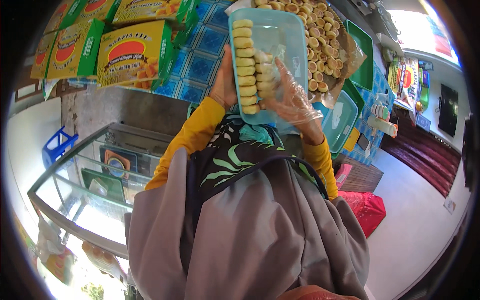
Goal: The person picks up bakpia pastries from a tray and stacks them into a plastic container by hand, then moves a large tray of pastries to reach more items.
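Note:
A pale blue-green plastic container [272,25] is tilted in front of me at the table's edge. Along its left side runs a full row of round, flat, pale pastries [246,62], stood on edge, with a shorter second row [264,75] beside it. My left hand [223,82] grips the container's left wall from outside. Inside the container, my right hand [290,95], in a loose clear plastic glove, spans the second row, thumb at the near end and fingers along its right side. Motion blur softens the fingertips and the pastries they touch.
Many browned pastries [320,45] lie on brown paper behind and right of the container. Yellow-green cardboard boxes [132,57] stand at left on the blue checked tablecloth [192,65]. Green trays [360,55] sit at right. A glass display case [95,170] is at lower left.

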Tool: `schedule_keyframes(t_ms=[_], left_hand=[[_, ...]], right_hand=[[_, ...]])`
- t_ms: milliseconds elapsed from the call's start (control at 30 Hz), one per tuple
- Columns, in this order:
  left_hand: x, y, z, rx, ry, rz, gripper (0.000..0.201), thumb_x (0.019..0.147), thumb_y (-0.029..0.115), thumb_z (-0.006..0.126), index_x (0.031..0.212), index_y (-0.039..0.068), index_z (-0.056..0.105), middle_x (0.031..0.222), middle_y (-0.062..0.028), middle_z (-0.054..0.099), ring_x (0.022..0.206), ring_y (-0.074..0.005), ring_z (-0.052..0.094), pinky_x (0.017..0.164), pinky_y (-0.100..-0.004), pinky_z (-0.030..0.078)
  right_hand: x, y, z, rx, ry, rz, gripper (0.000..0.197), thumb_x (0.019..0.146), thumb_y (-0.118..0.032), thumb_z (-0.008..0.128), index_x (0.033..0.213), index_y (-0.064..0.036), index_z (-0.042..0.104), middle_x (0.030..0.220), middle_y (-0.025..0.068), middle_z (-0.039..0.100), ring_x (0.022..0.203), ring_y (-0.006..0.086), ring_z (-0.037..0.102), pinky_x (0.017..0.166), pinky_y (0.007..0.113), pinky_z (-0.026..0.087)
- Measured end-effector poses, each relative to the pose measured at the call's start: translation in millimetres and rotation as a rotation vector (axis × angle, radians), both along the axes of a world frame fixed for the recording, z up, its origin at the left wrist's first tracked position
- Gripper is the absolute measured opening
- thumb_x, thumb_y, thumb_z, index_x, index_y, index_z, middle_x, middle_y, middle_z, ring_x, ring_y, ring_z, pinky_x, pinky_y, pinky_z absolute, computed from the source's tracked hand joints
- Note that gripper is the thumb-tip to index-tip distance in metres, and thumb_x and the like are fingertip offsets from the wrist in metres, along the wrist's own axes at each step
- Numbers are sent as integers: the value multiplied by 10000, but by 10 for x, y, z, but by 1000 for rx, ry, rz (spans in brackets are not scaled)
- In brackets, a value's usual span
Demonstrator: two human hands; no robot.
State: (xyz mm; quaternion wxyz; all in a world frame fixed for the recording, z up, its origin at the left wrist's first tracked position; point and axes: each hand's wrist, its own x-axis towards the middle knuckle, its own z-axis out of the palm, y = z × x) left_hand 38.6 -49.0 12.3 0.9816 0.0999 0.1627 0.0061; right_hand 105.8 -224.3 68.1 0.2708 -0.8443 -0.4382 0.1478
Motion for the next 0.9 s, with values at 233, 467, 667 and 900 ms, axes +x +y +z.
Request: schedule_keyframes(t_ms=[233,467,667,900], left_hand=[[-3,22,-58,-95,-85,-42,651,939,626,370,1298,94,477,1238,-100,563,1114,-253,560,970,-429,466],[-38,47,34,-18,-77,-13,723,913,666,378,1341,87,445,1300,-133,528,1164,-296,534,1007,-468,432],[-22,24,84,-3,-62,-31,715,915,671,358,1323,93,466,1282,-128,547,1151,-290,547,1007,-457,431],[-43,-19,37,-19,-26,-38,705,919,664,362,1318,93,470,1278,-123,549,1152,-280,548,1007,-437,434]], right_hand=[[111,52,18,-26,-7,73,533,859,-231,637,1329,-48,467,1235,106,539,1006,215,555,812,338,463],[-8,-67,169,3,47,26,550,849,-213,652,1337,-48,460,1196,103,560,953,203,572,763,319,477],[-163,-130,200,24,182,-78,565,841,-198,665,1343,-48,453,1163,100,578,907,192,586,722,303,488],[-219,-149,-1,59,310,-159,585,832,-180,680,1351,-48,445,1124,97,598,854,180,602,673,284,502]])
